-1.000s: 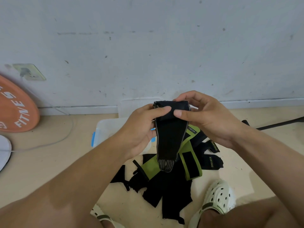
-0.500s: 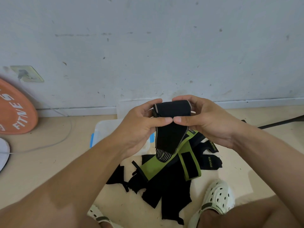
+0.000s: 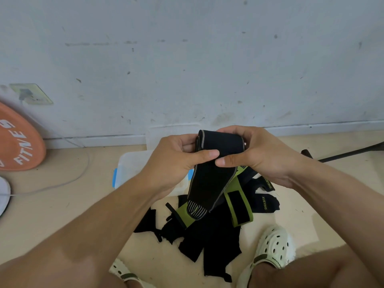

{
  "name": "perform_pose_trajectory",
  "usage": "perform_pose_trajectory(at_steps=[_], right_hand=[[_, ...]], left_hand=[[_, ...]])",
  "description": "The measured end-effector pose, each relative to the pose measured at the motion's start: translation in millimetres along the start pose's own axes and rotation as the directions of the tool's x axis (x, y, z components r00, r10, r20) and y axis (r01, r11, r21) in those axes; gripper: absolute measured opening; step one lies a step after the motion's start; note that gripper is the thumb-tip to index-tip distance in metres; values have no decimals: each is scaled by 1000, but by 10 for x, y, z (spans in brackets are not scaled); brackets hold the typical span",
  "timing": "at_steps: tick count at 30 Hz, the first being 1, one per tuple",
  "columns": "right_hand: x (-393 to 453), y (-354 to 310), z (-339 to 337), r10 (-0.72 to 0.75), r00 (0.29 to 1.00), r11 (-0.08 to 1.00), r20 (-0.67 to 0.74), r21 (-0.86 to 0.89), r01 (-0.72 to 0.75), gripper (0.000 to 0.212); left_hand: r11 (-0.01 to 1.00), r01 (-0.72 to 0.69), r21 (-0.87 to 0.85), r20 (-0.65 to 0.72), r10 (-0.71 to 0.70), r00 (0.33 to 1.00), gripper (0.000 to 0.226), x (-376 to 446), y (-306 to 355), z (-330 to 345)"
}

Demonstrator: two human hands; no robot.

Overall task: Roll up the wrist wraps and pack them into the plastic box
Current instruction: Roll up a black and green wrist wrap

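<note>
Both hands, the left hand (image 3: pixel 176 161) and the right hand (image 3: pixel 261 154), pinch the half-rolled black wrist wrap (image 3: pixel 209 179) in the air above the plastic box (image 3: pixel 133 165) and the wraps pile (image 3: pixel 212 231) on the floor.

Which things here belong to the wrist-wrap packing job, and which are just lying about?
Job: black wrap gripped by left hand and right hand; pile of wraps on the floor; plastic box.

Lying about: orange weight plate, white cable, wall socket.
</note>
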State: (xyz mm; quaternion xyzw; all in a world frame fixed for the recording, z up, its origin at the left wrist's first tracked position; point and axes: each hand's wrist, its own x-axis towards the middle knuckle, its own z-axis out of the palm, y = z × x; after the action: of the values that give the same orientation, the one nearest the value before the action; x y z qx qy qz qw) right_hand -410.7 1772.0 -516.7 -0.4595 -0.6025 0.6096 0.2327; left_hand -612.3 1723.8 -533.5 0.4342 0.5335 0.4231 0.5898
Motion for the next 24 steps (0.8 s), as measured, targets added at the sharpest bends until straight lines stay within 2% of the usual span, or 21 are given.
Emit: perform_pose_trajectory(at_steps=[6,10,14,18,21,24], right_hand=[[-10,-1,13,-51,998,996,-28,-76,49,43],[-6,6,41,-95,995,954,-23,-287,85,47],[-30,22,93,-116,991,944,70,-304,132,67],[-32,28,125,-116,989,952,87,-273,136,55],[-37,35,159,-78,994,961,72,-261,94,47],[-31,45,176,-69,995,957,72,-276,86,51]], left_hand=[[1000,25,0,-44,-25,999,28,-26,-2,47],[989,38,144,-71,-28,997,26,-53,47,74],[970,115,216,-36,-110,993,37,-46,65,59],[952,150,266,-23,-149,989,41,-20,51,14],[911,146,385,-48,-138,989,50,4,6,-8],[894,112,434,-50,-100,994,51,11,-19,-2]])
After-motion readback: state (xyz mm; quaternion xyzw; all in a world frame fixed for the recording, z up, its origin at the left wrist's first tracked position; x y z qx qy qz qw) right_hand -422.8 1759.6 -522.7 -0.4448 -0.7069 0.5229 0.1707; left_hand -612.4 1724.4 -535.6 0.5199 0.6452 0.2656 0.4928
